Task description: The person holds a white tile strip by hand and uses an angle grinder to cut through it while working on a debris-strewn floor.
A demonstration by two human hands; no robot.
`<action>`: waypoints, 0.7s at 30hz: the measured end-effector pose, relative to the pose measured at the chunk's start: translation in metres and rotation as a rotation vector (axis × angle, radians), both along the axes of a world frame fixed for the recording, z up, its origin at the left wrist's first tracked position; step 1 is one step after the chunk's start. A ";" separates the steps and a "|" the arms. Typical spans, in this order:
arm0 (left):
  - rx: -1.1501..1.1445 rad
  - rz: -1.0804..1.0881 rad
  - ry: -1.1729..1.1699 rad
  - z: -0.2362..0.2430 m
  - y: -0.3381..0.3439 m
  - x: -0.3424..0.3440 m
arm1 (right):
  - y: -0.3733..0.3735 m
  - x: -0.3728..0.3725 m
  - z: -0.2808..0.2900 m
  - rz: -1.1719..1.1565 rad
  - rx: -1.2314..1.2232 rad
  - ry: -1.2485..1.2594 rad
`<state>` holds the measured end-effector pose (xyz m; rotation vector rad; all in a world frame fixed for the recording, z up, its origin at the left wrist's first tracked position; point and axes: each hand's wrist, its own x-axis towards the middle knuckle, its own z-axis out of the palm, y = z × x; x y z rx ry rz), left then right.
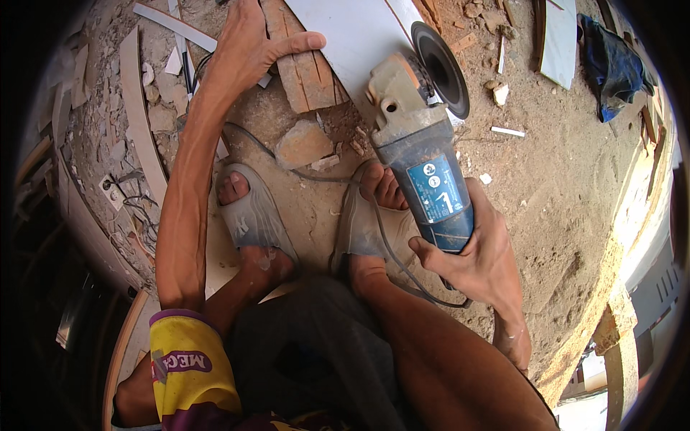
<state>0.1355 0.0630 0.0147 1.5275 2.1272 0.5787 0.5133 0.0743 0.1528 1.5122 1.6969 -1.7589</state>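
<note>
The blue angle grinder (420, 169) is being held by its body in the right hand (478, 251), grip wrapped tight, disc (442, 68) hovering at the edge of the white tile (352, 36). The tile is being pinned on a brick (309, 75) by the left hand (248, 50), grip spread flat and holding nothing. No cut line is being seen in the tile, so cutting is judged not yet begun. No containers are being seen on the dusty floor (560, 179).

Dusty dirt floor (575, 187), rubble all over. White tile (352, 32) top centre rests on a brick (305, 72); stone chunk (303, 142) centre, blue cloth (611, 65) upper right. Curved white strip (140, 115) and socket with wires (115, 190) at left.
</note>
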 end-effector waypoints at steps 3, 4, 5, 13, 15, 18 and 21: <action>0.011 -0.006 -0.001 -0.002 0.000 0.000 | -0.001 0.001 0.001 -0.026 -0.017 -0.012; 0.020 -0.007 0.000 -0.004 0.000 0.000 | -0.002 0.002 0.002 -0.049 -0.024 -0.020; 0.028 -0.007 0.002 -0.008 0.000 -0.002 | -0.003 0.002 0.002 -0.072 -0.032 -0.027; 0.071 -0.029 -0.019 -0.015 0.000 -0.007 | -0.005 0.004 0.004 -0.070 -0.034 -0.052; 0.094 -0.041 -0.021 -0.015 0.001 -0.007 | -0.005 0.006 0.004 -0.073 -0.039 -0.047; 0.026 -0.017 -0.035 -0.006 0.001 -0.003 | -0.008 0.008 0.003 -0.077 -0.038 -0.040; 0.044 -0.015 -0.048 -0.006 -0.001 -0.002 | -0.010 0.010 0.002 -0.078 -0.027 -0.026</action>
